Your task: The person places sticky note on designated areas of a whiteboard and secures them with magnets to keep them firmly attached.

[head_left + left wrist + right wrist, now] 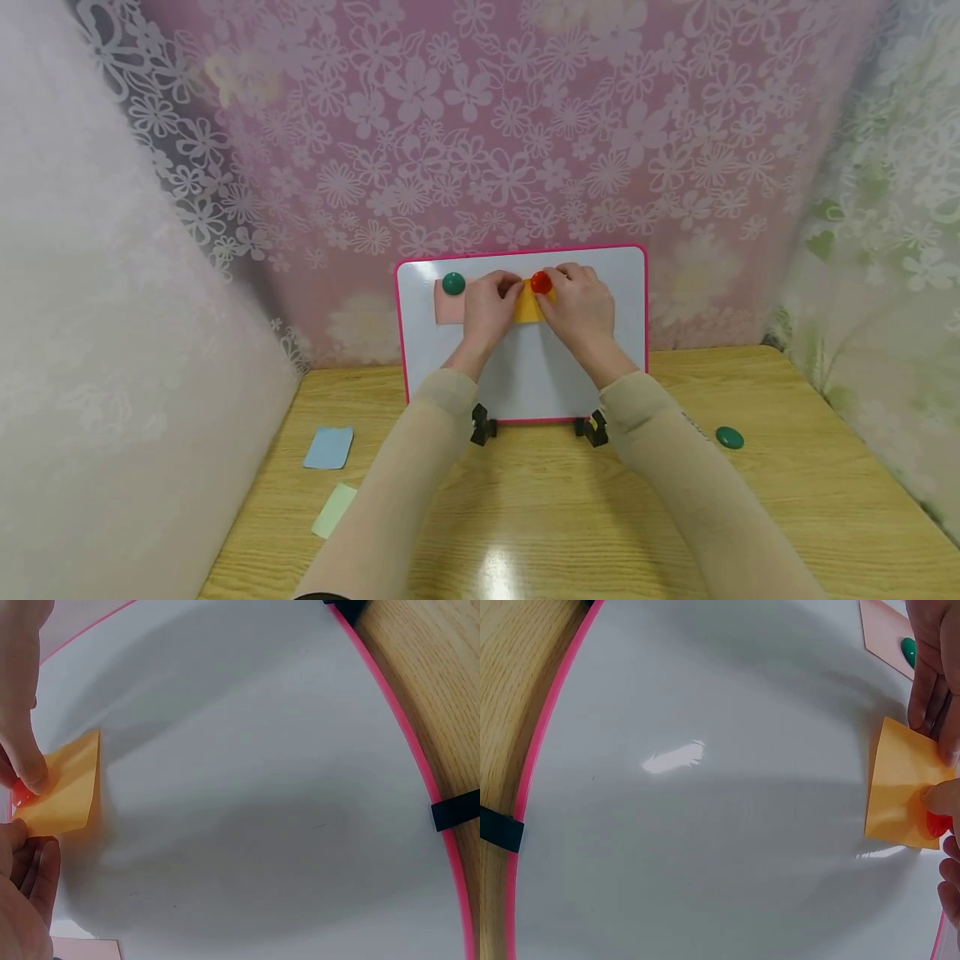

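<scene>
A small whiteboard (pixel 555 383) with a pink rim stands upright against the wall. On its upper part, my left hand (pixel 489 312) pinches the upper left corner of an orange sticky note (pixel 528 312). A round red magnet (pixel 541 282) sits over the note's top, and my right hand (pixel 579 304) grips it between thumb and fingers. Both wrist views show the orange note (pixel 71 787) with its lower edge standing slightly off the board. Left of it, a pink sticky note (pixel 448 312) hangs under a round green magnet (pixel 453 283); my left hand partly covers this note.
Black clips (pixel 483 425) hold the board's lower edge on the wooden table (pixel 525 500). A blue note (pixel 328 447) and a light green note (pixel 333 510) lie at the left. Another green magnet (pixel 729 437) lies at the right. Flowered curtains (pixel 465 167) enclose the table.
</scene>
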Available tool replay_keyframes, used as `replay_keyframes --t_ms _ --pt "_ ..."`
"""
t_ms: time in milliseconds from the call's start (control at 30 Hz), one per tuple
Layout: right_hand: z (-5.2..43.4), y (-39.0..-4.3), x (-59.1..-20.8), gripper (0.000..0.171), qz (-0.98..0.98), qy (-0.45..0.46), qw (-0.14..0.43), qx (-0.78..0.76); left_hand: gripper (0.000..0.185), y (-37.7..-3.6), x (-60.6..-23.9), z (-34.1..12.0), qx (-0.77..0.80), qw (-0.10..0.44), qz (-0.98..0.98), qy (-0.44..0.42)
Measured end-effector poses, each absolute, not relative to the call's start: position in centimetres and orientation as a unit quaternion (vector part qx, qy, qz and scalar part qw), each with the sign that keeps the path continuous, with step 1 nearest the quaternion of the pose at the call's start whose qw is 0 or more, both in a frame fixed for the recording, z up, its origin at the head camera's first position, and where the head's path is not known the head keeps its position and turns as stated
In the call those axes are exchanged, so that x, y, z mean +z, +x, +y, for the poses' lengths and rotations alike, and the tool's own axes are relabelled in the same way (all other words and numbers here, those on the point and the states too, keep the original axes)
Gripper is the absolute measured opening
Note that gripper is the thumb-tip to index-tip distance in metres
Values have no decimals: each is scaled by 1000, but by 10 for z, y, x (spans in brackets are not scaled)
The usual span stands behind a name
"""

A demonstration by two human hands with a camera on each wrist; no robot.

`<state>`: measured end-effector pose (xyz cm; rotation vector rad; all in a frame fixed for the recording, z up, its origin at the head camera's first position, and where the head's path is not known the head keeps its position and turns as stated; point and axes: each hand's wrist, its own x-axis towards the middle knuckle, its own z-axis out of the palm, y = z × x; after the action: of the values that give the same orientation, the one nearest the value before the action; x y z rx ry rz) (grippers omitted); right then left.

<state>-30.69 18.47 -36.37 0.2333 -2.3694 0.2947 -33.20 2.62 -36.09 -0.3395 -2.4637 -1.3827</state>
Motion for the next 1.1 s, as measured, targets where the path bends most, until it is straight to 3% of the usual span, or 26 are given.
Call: replay_keyframes --t_ms 1100 --pt "182 -313 -363 38 -927 84 351 102 22 -333 -364 29 -476 145 -858 -128"
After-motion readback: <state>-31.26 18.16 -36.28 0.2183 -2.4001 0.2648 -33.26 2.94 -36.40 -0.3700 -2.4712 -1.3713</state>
